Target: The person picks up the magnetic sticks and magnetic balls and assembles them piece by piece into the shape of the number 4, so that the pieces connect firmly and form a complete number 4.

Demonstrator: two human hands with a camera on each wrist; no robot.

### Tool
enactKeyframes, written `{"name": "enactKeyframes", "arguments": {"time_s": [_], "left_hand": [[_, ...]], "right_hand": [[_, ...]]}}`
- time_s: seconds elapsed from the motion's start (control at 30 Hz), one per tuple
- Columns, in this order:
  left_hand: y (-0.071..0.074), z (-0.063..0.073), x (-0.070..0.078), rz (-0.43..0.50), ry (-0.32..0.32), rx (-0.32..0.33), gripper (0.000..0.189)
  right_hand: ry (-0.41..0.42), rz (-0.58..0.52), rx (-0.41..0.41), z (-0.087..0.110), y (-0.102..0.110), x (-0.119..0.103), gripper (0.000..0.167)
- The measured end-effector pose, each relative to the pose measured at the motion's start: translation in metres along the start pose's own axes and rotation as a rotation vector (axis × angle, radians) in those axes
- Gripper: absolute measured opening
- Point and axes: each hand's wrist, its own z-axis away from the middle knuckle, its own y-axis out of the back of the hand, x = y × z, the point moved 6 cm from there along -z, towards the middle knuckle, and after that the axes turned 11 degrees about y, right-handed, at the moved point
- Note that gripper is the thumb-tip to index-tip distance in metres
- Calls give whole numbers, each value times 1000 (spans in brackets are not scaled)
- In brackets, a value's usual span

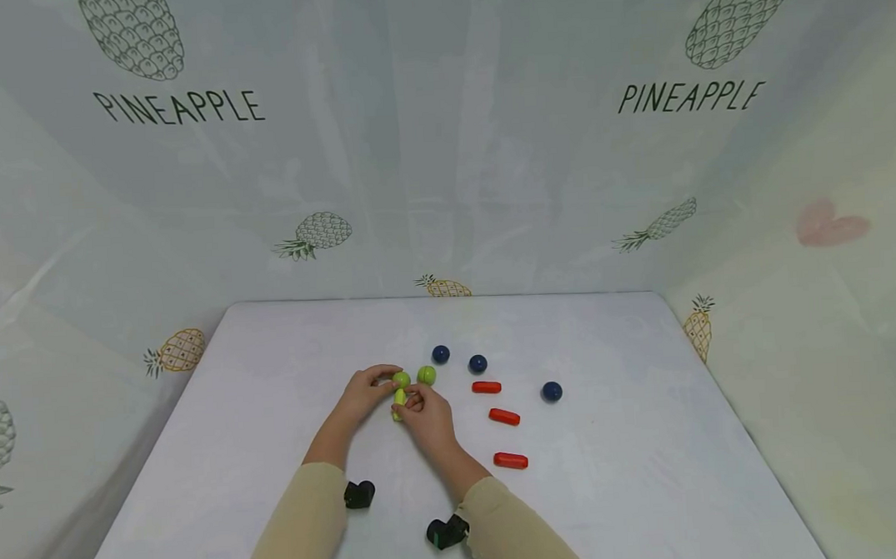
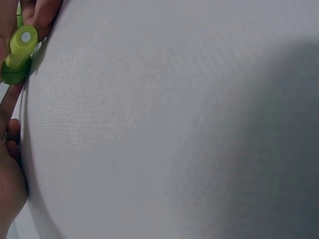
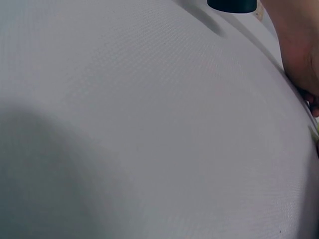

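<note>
In the head view my left hand (image 1: pixel 369 393) holds a green ball (image 1: pixel 401 379) between its thumb and fingers, low over the white table. Right beside it, my right hand (image 1: pixel 430 415) pinches a yellow-green stick (image 1: pixel 399 397), which points toward that ball. The left wrist view shows the stick (image 2: pixel 22 47) with a pale round spot on its end, against a darker green round part. A second green ball (image 1: pixel 426 375) with a groove lies just beyond the right hand's fingers. Only the edge of a hand (image 3: pixel 301 55) shows in the right wrist view.
Three dark blue balls, one of them farthest right (image 1: pixel 551 392), lie behind and to the right of the hands. Three red sticks, the middle one (image 1: pixel 504 416) slightly slanted, lie right of the right hand. A pineapple-print cloth (image 1: pixel 443 171) hangs around the white table (image 1: pixel 637 471).
</note>
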Motion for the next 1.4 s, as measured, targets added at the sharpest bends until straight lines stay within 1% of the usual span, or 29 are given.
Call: {"name": "enactKeyframes", "arguments": {"time_s": [0.17,0.33,0.43,0.63,0.8,0.93,1.07,1.17,1.3,1.4], "left_hand": [[0,-1,1,2,-3,-6,29],[0,-1,4,22,-15,-17,29],[0,-1,5,30,-12,-27,29],[-1,-1,7,24,-4,-32,30],[-1,-2,7,4,-4,-30,31],[0,-3,4,-9,0,-22,31],[0,-3,0,-19,15,-16,31],[0,-2,0,-27,19,-13,31],[0,0,1,-24,11,-12,31],[-1,1,-1,-24,21,-15,30]], "right_hand": [[0,0,10,-1,0,2,28],[2,-29,29,0,1,2,26],[-25,-64,36,0,2,2,26],[-116,-148,53,1,7,-2,26],[-115,-169,84,2,11,-6,26],[-100,-168,130,2,16,-7,27],[-78,-144,182,2,21,-8,29],[-61,-128,213,3,25,-9,31],[-54,-97,233,4,30,-10,30],[-58,-64,239,4,32,-7,29]]}}
